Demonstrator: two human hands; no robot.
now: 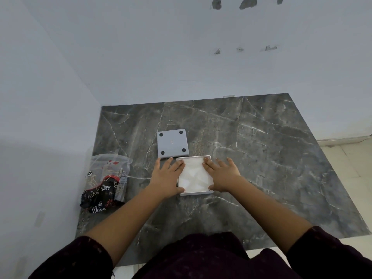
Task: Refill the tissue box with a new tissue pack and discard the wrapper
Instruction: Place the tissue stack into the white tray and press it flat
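A square white tissue box (pixel 198 192) lies open on the dark marble table (pixel 261 158), filled with white tissues (pixel 194 175). My left hand (pixel 168 177) rests flat on the box's left edge, fingers spread over the tissues. Over the right edge lies my right hand (pixel 220 175), flat as well, thumb at the near rim. Just behind the box the grey base panel (pixel 172 144) lies with its four black feet facing up. The crumpled plastic wrapper (pixel 105 183), printed "Dove", lies at the table's left edge.
White walls close in behind and to the left of the table. Pale floor tiles (pixel 346 162) show past the table's right edge. My dark sleeves and clothing fill the bottom of the view.
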